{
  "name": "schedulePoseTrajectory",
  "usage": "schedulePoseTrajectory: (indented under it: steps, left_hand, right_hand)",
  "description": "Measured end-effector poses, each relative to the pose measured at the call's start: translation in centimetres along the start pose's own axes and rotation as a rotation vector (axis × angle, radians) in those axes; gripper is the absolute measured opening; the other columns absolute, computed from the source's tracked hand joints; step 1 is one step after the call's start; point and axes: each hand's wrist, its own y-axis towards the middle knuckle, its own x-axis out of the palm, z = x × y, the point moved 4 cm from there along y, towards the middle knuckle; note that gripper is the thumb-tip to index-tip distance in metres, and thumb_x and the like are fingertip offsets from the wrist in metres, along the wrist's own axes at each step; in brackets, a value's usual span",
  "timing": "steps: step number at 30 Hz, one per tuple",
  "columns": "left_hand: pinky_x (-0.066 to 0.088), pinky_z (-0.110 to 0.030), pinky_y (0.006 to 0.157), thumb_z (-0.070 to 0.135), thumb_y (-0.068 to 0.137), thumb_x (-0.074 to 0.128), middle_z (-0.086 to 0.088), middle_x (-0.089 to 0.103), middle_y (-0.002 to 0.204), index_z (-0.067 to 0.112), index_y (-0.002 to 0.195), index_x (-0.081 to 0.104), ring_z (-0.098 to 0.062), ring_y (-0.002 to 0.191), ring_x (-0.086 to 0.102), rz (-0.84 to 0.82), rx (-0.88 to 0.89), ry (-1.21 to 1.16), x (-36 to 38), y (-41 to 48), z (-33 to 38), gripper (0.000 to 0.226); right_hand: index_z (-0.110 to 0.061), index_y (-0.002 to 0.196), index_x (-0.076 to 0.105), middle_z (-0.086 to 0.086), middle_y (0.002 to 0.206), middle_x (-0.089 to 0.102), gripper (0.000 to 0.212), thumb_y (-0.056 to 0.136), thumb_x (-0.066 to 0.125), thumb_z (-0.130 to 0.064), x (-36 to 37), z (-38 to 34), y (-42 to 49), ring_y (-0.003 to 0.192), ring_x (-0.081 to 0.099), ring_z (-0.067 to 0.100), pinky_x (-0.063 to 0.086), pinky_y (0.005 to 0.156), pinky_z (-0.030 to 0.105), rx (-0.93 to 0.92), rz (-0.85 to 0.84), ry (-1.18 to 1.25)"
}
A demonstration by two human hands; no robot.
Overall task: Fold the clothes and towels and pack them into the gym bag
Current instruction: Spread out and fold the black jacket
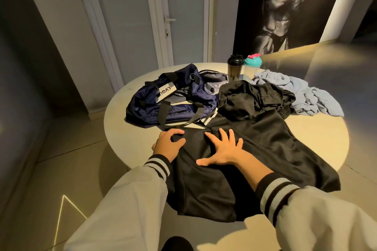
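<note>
A round, pale table [318, 134] stands on a tiled floor [67, 159] in dim, warm light. Behind it, a white door [183, 6] with a lever handle [170, 20] adjoins a black-and-white poster [285, 2] showing a muscular torso.

- I see a dim room; warm light is brightest on the right of the desk [306, 128].
- The black cloth [255, 149] loses detail in shadow.
- Edges bend and darken.

Premises appear to be a gym: large black-and-white mural of a muscular torso [285, 6], two shaker bottles [242, 65] and a gym bag [163, 100] on a round table [122, 128].
</note>
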Motion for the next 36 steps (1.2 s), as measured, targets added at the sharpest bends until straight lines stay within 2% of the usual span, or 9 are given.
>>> schedulePoseTrajectory:
  steps: [3, 5, 10, 14, 17, 25, 31, 33, 36]
  left_hand:
    - [0.038, -0.045, 0.11, 0.028, 0.095, 0.059, 0.005, 0.054, 0.125, 0.053, 0.112, 0.059, -0.019, 0.113, 0.054, -0.008, 0.037, -0.024, 0.1, 0.1, -0.3, 0.03]
    - [0.037, -0.048, 0.113, 0.016, 0.096, 0.053, 0.001, 0.051, 0.139, 0.043, 0.133, 0.055, -0.026, 0.127, 0.049, -0.043, 0.027, 0.012, 0.3, 0.2, -0.7, 0.046]
    - [0.035, -0.04, 0.116, 0.009, 0.097, 0.051, -0.008, 0.038, 0.151, 0.021, 0.152, 0.039, -0.029, 0.137, 0.042, -0.008, -0.056, 0.052, 0.1, 0.4, -1.2, 0.057]
    - [0.036, -0.041, 0.116, 0.021, 0.097, 0.056, -0.008, 0.027, 0.154, 0.022, 0.154, 0.034, -0.029, 0.14, 0.034, 0.029, -0.15, 0.071, 0.0, 0.5, -1.2, 0.061]
    - [0.034, -0.042, 0.114, 0.028, 0.094, 0.058, -0.006, 0.018, 0.155, 0.03, 0.15, 0.039, -0.032, 0.139, 0.027, 0.099, -0.156, 0.103, -0.4, -0.1, -0.8, 0.059]
    - [0.032, -0.045, 0.116, 0.033, 0.095, 0.063, -0.007, 0.033, 0.153, 0.036, 0.138, 0.052, -0.031, 0.134, 0.043, 0.076, -0.103, 0.238, -1.4, -0.3, -1.8, 0.045]
    - [0.029, -0.046, 0.116, 0.04, 0.093, 0.066, -0.004, 0.021, 0.159, 0.034, 0.134, 0.055, -0.031, 0.142, 0.029, 0.203, -0.102, 0.179, -3.0, -1.7, -2.2, 0.044]
    - [0.032, -0.047, 0.113, 0.039, 0.094, 0.062, 0.002, 0.031, 0.154, 0.036, 0.13, 0.058, -0.028, 0.138, 0.032, 0.264, 0.033, 0.31, -3.1, -2.5, -0.7, 0.037]
    - [0.032, -0.045, 0.115, 0.044, 0.096, 0.053, 0.002, 0.045, 0.151, 0.031, 0.143, 0.05, -0.028, 0.137, 0.041, 0.039, 0.284, 0.435, -0.6, -3.2, 1.3, 0.048]
  right_hand:
    - [-0.046, 0.152, 0.026, -0.002, 0.167, 0.004, 0.087, 0.078, 0.047, -0.085, 0.1, -2.1, -0.1, 0.153, -0.013, 0.025, -0.01, 0.117, 0.062, -0.155, 0.256, 0.032]
    - [-0.044, 0.152, 0.028, -0.002, 0.166, 0.012, 0.076, 0.086, 0.041, -0.08, 1.3, -2.7, 0.1, 0.153, -0.007, 0.025, -0.006, 0.119, 0.061, -0.172, 0.268, -0.013]
    - [-0.043, 0.155, 0.023, -0.002, 0.167, 0.01, 0.086, 0.082, 0.033, -0.087, 2.3, -1.9, 0.7, 0.153, -0.007, 0.03, -0.003, 0.121, 0.058, -0.081, 0.202, -0.033]
    - [-0.044, 0.154, 0.023, 0.0, 0.167, 0.007, 0.091, 0.077, 0.037, -0.09, 1.6, -1.9, -0.1, 0.153, -0.009, 0.03, -0.002, 0.12, 0.058, -0.097, 0.275, -0.009]
    - [-0.042, 0.152, 0.028, 0.004, 0.163, 0.019, 0.084, 0.081, 0.037, -0.085, 1.3, -1.4, -0.7, 0.152, 0.003, 0.031, 0.004, 0.12, 0.059, -0.067, 0.37, -0.065]
    - [-0.039, 0.157, 0.016, 0.006, 0.168, 0.004, 0.091, 0.082, 0.02, -0.089, 2.1, 0.0, -0.6, 0.153, -0.007, 0.036, -0.003, 0.121, 0.059, 0.069, 0.247, -0.04]
    - [-0.04, 0.156, 0.022, 0.005, 0.165, 0.011, 0.078, 0.089, 0.029, -0.08, 2.2, -1.7, -1.6, 0.153, -0.005, 0.031, -0.001, 0.121, 0.058, -0.111, 0.296, -0.087]
    - [-0.038, 0.156, 0.022, 0.005, 0.165, 0.014, 0.078, 0.09, 0.026, -0.079, 2.8, -2.0, -1.8, 0.152, -0.001, 0.03, 0.002, 0.122, 0.056, -0.108, 0.263, -0.085]
    - [-0.034, 0.158, 0.017, 0.006, 0.167, 0.009, 0.078, 0.092, 0.024, -0.077, 3.0, -2.1, -1.6, 0.154, -0.001, 0.028, 0.001, 0.122, 0.055, -0.077, 0.227, -0.073]
